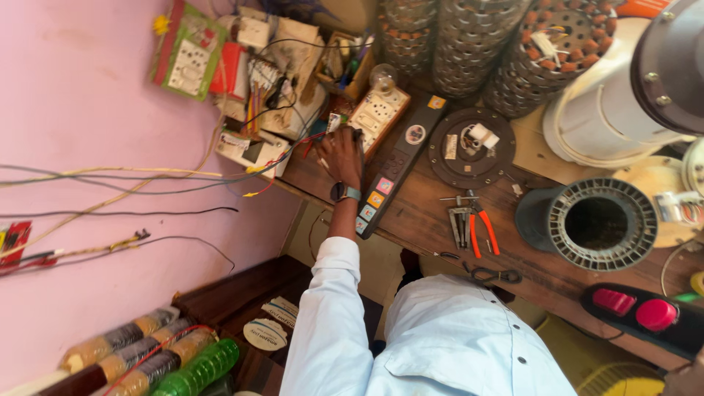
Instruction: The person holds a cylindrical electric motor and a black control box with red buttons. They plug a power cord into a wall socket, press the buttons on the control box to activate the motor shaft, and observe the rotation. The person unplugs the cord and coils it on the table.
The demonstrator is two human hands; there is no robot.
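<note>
My left hand (343,154), in a white sleeve with a wristwatch (345,192), reaches to the far edge of the wooden bench (433,220). Its fingers are closed around a thin dark tool (359,147) among red and mixed wires (293,150). Right beside the hand stands a wooden switchboard (378,114) with white sockets and a clear bulb (383,75). A long black panel (396,169) with coloured stickers lies just right of the wrist. Only a sliver of my right hand (691,378) shows at the bottom right corner.
Orange-handled pliers (484,233) and a metal stripper (460,220) lie mid-bench, beside a round dark plate (471,147) and a black stator (594,224). Stacked laminations (469,44), a white motor housing (609,110), a red-buttoned black box (645,315). Wall boards (249,66) hang on the pink wall.
</note>
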